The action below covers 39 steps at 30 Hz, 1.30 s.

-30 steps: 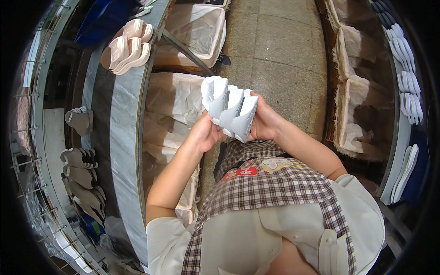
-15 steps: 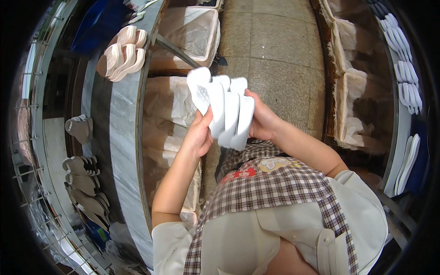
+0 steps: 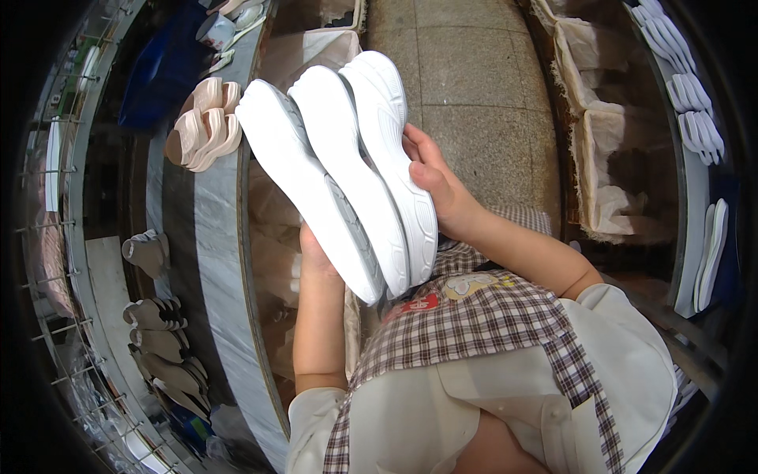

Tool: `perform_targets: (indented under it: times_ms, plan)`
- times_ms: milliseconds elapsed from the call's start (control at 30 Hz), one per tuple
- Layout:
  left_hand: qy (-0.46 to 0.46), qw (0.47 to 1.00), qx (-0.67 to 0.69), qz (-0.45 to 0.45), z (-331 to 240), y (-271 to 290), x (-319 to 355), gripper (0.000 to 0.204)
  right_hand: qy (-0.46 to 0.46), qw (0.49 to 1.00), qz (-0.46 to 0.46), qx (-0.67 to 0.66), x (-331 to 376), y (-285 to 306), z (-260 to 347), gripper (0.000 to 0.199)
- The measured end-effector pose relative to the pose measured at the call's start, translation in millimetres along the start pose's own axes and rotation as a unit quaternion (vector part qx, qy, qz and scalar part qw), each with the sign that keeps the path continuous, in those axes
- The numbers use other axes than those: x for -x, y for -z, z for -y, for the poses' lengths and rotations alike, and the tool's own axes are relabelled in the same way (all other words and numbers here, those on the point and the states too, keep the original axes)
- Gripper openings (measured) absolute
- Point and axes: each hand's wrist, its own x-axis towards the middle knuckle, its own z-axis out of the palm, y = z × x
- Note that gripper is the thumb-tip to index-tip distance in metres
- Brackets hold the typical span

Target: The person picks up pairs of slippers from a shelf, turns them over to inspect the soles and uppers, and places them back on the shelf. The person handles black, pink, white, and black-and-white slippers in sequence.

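**Head View: Three White Shoe Soles Held in Two Hands**

Three white shoe soles (image 3: 347,158) are held side by side above the aisle, in front of the checked apron (image 3: 466,332). The outermost sole is gripped along its outer side by the right hand (image 3: 438,186), with the thumb laid over the side wall. The leftmost sole is met from below by the left hand (image 3: 317,251); its fingers are hidden, so their closure cannot be told. This two-sided hold is presumably used so that the row is pressed together and not spread. Beige soles (image 3: 189,136) are stacked on the marbled counter (image 3: 221,284), probably nested to save room.

The left side is bounded by the counter edge, near the soles. Open room is offered by the floor (image 3: 474,79) ahead, bordered on the right by lined bins (image 3: 600,110).
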Motion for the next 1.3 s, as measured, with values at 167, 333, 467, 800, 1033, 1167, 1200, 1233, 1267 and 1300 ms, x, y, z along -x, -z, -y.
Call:
perform_targets:
  times_ms: [167,333,467,800,1033,1167,1200,1233,1267,1300]
  plan:
    - [-0.027,1.0,-0.002,0.006,0.2,-9.6,-1.6,0.051,0.028,0.999,0.009,0.031,3.0,1.0,0.0,0.085]
    - [-0.015,0.998,-0.042,-0.031,1.7,-10.3,-3.1,0.055,0.052,0.996,0.002,0.067,3.6,4.2,-6.1,0.079]
    - [-0.032,0.997,-0.063,-0.015,0.2,-4.4,-2.7,0.053,0.056,0.992,0.004,0.113,2.3,10.3,-6.3,0.079]
    - [-0.078,0.988,-0.132,-0.012,-2.0,31.5,-1.7,0.045,0.024,0.972,0.053,0.229,-2.5,23.6,-0.5,0.088]
    - [-0.07,0.969,-0.237,-0.023,-8.3,54.0,-5.3,0.056,0.019,0.989,0.068,0.13,-3.1,27.8,-4.6,0.091]
    - [-0.08,0.981,-0.172,-0.028,-9.9,63.8,-7.2,0.056,0.019,0.99,0.069,0.119,-2.2,30.1,-9.0,0.09]
    - [-0.081,0.984,-0.156,-0.026,-11.2,65.9,-7.9,0.056,0.024,0.988,0.073,0.134,-2.8,31.3,-10.2,0.09]
    - [-0.082,0.987,-0.14,-0.024,-11.9,67.4,-8.6,0.056,0.031,0.987,0.074,0.143,-3.1,32.6,-11.1,0.09]
    - [-0.082,0.989,-0.123,-0.023,-11.4,67.9,-8.5,0.056,0.037,0.983,0.076,0.161,-3.6,33.7,-12.0,0.09]
    - [-0.076,0.989,-0.107,-0.064,-9.8,67.4,-8.7,0.056,0.044,0.981,0.073,0.172,-4.4,34.6,-12.7,0.089]
